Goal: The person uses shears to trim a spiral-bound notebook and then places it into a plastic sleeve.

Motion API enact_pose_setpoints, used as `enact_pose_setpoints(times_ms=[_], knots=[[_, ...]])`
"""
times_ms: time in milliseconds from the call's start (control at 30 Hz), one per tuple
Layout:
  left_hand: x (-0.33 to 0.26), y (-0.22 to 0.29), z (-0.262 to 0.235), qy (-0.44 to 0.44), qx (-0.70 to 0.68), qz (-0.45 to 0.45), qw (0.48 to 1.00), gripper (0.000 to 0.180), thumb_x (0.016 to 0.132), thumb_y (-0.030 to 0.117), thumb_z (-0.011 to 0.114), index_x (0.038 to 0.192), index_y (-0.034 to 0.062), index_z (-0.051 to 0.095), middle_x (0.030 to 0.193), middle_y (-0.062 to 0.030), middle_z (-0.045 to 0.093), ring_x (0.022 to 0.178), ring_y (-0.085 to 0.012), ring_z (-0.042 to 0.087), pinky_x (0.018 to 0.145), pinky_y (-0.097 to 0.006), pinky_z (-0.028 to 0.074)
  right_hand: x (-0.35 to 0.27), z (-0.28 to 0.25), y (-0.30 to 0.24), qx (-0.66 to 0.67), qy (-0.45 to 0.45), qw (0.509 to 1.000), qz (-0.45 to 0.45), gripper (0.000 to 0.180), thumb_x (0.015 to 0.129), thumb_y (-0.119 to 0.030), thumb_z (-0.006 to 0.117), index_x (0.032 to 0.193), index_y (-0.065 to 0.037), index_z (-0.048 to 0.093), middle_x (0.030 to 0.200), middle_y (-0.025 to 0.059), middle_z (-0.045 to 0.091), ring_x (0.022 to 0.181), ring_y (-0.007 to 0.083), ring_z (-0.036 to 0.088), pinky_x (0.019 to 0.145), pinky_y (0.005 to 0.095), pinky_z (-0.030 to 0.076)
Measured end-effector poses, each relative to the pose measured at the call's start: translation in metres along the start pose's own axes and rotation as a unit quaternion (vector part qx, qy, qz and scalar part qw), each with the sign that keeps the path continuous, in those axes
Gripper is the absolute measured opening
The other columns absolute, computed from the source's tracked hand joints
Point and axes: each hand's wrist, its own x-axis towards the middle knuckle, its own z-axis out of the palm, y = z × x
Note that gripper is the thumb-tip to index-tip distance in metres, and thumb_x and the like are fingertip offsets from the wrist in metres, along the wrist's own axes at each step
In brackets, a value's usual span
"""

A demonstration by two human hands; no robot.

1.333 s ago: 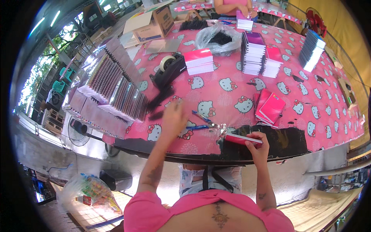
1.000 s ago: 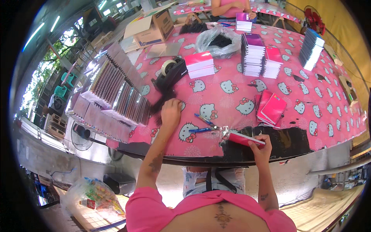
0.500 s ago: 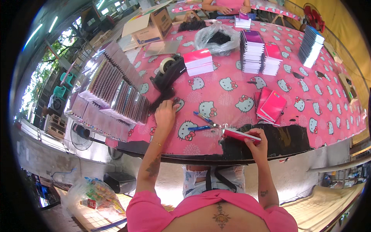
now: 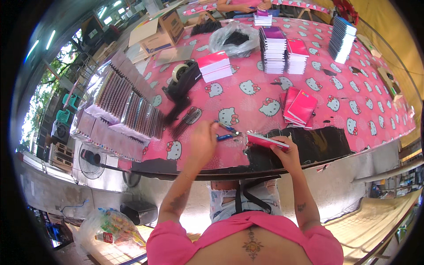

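The left hand [image 4: 204,143], can't tell if empty, is leaving black coils [image 4: 177,110] and nearing the red notebook [image 4: 260,140] the right hand [image 4: 286,152] is holding.

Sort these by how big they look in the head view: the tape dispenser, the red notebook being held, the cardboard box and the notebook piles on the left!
Largest to smallest:
Notebook piles
Cardboard box
Tape dispenser
Red notebook, in the right hand
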Motion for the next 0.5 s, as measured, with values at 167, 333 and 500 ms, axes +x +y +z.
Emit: enact_pose_setpoints(times_ms=[167, 333, 500], knots=[[-0.033, 0.082, 0.026, -0.142, -0.339, -0.097, 0.925, 0.029, 0.105, 0.021, 0.056, 0.123, -0.0014, 0.058, 0.105, -0.0191, 0.07, 0.089, -0.0322, 0.069, 0.081, -0.034, 0.053, 0.002, -0.002, -0.004, 0.02, -0.012, 1.0, -0.006, 0.024, 0.092, -0.003, 0.071, 0.116, -0.002, 0.071, 0.098, 0.0044, 0.071, 0.09, 0.0097, 0.061, 0.082, 0.0252, 0.049], [-0.014, 0.058, 0.021, -0.073, -0.255, -0.015, 0.964, 0.026, 0.099, 0.014, 0.063, 0.12, -0.0006, 0.065, 0.095, -0.0143, 0.07, 0.08, -0.0283, 0.068, 0.073, -0.033, 0.053, -0.003, -0.005, 0.001, 0.021, -0.028, 0.999, -0.042, 0.025, 0.092, -0.001, 0.069, 0.117, -0.001, 0.071, 0.102, 0.0051, 0.071, 0.094, 0.0099, 0.06, 0.084, 0.0252, 0.048], [-0.015, 0.053, 0.025, -0.088, -0.2, 0.035, 0.975, 0.02, 0.093, 0.009, 0.068, 0.111, 0.0003, 0.071, 0.09, -0.0136, 0.069, 0.073, -0.0255, 0.066, 0.065, -0.032, 0.051, -0.004, -0.006, 0.0, 0.03, -0.026, 0.999, -0.007, 0.026, 0.092, -0.001, 0.069, 0.118, 0.0, 0.071, 0.106, 0.005, 0.071, 0.096, 0.0106, 0.06, 0.086, 0.0258, 0.048]])
